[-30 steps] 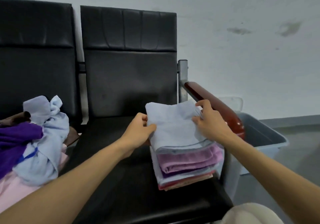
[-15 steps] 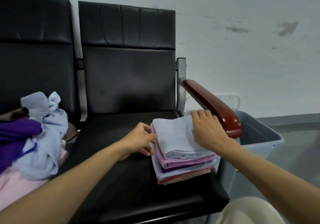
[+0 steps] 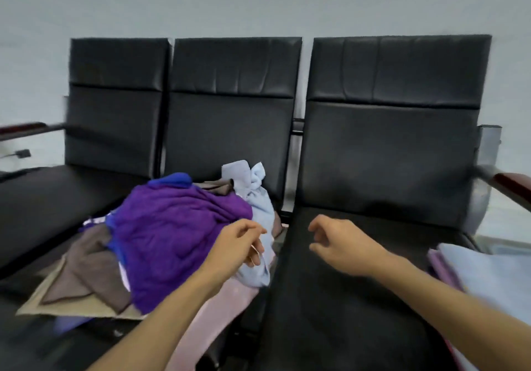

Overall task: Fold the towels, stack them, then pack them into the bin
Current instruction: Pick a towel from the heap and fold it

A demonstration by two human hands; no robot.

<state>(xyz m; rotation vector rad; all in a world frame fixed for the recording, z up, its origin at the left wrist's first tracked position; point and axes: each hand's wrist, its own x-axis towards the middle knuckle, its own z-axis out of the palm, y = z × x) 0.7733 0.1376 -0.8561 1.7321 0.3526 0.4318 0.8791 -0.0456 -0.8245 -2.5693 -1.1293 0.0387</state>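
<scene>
A heap of unfolded towels lies on the middle seat: a purple towel point(image 3: 175, 232) on top, a brown towel point(image 3: 86, 273) at its left, a light blue towel point(image 3: 255, 198) at its right and a pink towel point(image 3: 218, 310) underneath. My left hand point(image 3: 238, 247) hovers over the light blue towel with loosely curled fingers, holding nothing. My right hand point(image 3: 339, 244) hangs above the right seat point(image 3: 344, 299), fingers apart and empty. The folded stack point(image 3: 488, 276), light blue on top of lilac, sits at the seat's right edge, partly cut off. The bin is out of view.
Three black padded chairs stand in a row against a pale wall. A red-brown armrest point(image 3: 514, 186) juts out at the far right, another armrest point(image 3: 26, 128) at the far left. The left seat point(image 3: 48, 198) holds no towels.
Both hands have let go of the folded stack and moved left. My view has swung left, so the stack now sits at the right edge and the bin has left the frame.
</scene>
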